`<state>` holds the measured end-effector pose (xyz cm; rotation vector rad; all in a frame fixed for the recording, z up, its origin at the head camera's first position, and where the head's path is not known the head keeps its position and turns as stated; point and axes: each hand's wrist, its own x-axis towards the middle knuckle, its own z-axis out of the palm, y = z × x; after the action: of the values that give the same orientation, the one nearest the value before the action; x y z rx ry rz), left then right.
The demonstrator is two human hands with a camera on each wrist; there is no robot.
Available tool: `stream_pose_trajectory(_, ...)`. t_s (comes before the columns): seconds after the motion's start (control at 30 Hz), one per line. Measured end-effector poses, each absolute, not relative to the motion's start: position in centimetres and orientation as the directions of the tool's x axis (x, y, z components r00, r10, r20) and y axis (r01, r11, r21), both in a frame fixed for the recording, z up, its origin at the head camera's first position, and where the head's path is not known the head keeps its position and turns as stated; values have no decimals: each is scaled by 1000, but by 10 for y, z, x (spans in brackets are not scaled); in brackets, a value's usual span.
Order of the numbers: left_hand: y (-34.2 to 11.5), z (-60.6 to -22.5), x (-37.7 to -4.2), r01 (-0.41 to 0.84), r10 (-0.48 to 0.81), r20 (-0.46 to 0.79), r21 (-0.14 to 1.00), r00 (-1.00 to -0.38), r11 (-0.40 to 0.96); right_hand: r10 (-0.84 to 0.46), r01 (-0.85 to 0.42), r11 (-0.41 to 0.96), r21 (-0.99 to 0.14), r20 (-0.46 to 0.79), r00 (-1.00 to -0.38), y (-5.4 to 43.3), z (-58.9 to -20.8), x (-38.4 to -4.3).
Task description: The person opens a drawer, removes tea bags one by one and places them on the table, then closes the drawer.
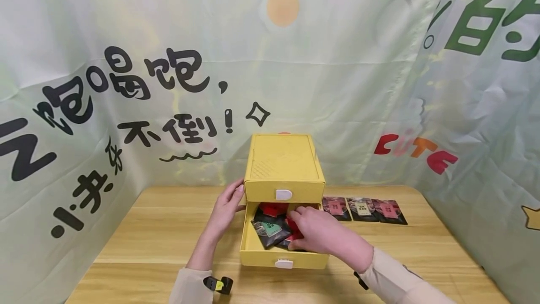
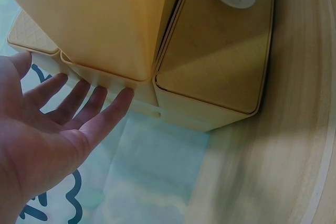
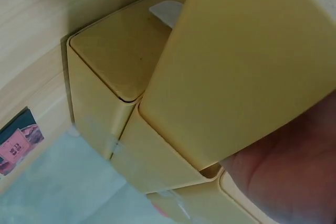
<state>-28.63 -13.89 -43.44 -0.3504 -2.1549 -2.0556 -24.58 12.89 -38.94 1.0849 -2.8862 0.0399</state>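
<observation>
A yellow desktop drawer box point(image 1: 284, 158) stands on the table, its drawer with a white tab handle point(image 1: 284, 263) pulled out toward me. Inside lie several dark packets, one with a green label point(image 1: 270, 229) and others with red. My left hand point(image 1: 223, 210) rests its fingertips against the box's left side, fingers fairly straight, as the left wrist view also shows. Reaching into the drawer's right part, my right hand point(image 1: 318, 231) has its fingers bent down over a red-labelled packet point(image 1: 294, 229). I cannot tell whether it grips that packet.
Three flat packets point(image 1: 362, 209) with pink and cream labels lie in a row on the wooden table point(image 1: 168, 238), right of the box. A printed cloth point(image 1: 202, 13) hangs behind and at both sides. The closed upper drawer point(image 1: 263, 191) overhangs the pulled-out drawer's back.
</observation>
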Motion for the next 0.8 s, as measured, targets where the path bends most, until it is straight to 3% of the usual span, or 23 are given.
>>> stream_pose_trajectory(0.33,-139,-435,-287,261,68,258,965,-964,39,-642,-642,766,24,83,-762,125,-392,-245)
stream_pose_trajectory(0.57,-139,-435,-287,266,67,263,963,-962,40,-663,-671,741,3,155,-732,127,-395,-244)
stream_pose_trajectory(0.8,-139,-435,-286,270,69,267,962,-961,36,-655,-680,724,-118,191,-731,129,-397,-246)
